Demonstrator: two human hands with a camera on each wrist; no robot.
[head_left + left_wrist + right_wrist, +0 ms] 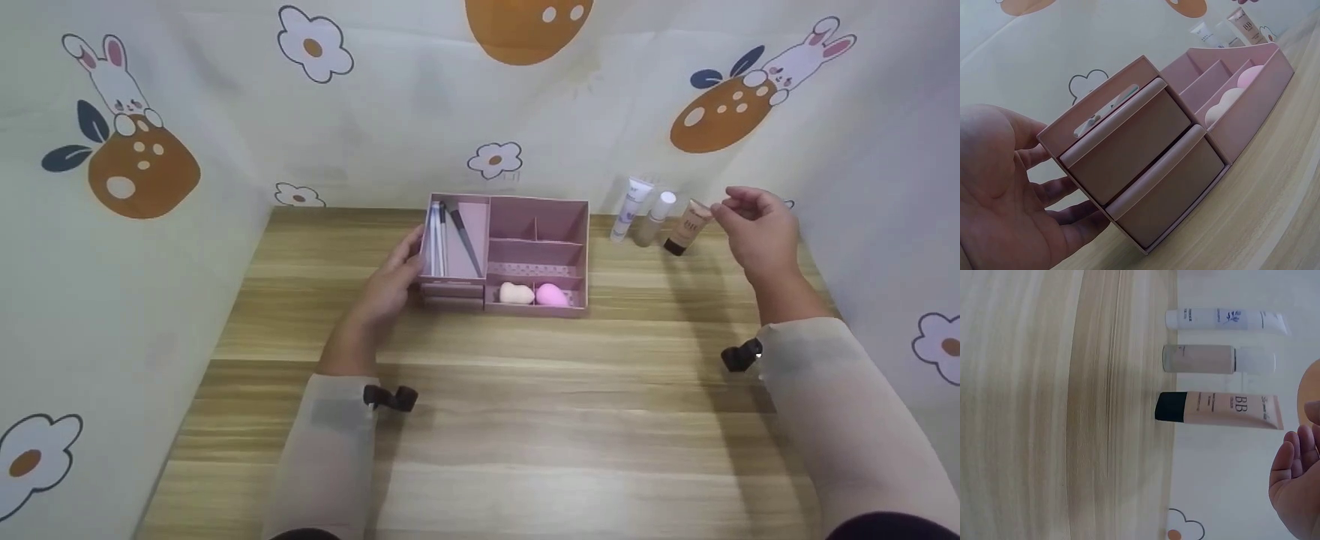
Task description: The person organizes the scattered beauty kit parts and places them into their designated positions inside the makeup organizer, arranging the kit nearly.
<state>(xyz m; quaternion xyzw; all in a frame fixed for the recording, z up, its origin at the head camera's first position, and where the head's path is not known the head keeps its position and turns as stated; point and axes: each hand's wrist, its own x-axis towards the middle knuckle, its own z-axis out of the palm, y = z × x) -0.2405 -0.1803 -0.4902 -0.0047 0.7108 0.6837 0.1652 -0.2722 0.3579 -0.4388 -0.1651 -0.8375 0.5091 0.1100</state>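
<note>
A pink desktop organizer (536, 313) stands at the back of the table, two drawers in its left front. My left hand (386, 285) rests against its left side, fingers reaching along the wall in the left wrist view. Brushes or pencils (465, 240) lie in its top left tray. A cream makeup sponge (516, 293) and a pink makeup sponge (553, 295) sit in the front compartments. My right hand (761, 229) is raised beside the top of an upright BB cream tube (1224, 409), fingers loosely bent and apart from it, holding nothing.
Left of the BB cream stand a glass bottle with a white cap (657, 217) and a white tube (630, 210). Behind them rises a cloth backdrop (405, 112) printed with rabbits and flowers. Similar cloth borders the wooden table (525, 420) on both sides.
</note>
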